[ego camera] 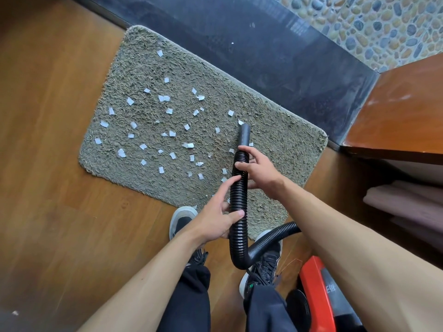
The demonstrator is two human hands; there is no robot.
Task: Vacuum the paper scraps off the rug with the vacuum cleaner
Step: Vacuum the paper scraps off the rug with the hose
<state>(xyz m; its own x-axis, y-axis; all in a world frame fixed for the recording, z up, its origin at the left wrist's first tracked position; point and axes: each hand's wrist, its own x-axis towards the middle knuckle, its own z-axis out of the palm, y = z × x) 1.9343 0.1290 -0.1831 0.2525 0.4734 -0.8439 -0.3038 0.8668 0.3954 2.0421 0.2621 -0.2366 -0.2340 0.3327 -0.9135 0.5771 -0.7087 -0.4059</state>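
A grey-green shaggy rug (148, 68) lies on the wooden floor, strewn with several small white paper scraps (164, 98). A black ribbed vacuum hose (238, 188) rises from the floor and ends in a smooth black nozzle (244, 135) over the rug's right part, close to one scrap. My right hand (257, 170) grips the hose just below the nozzle. My left hand (219, 218) holds the hose lower down, thumb across it. The red and black vacuum cleaner body (318, 291) stands at the bottom right.
A dark stone step (275, 51) runs along the rug's far edge, with pebble flooring (374, 25) beyond. A wooden shelf unit (402, 111) stands at the right. My two black sneakers (182, 224) stand at the rug's near edge. Wooden floor (48, 140) stretches left.
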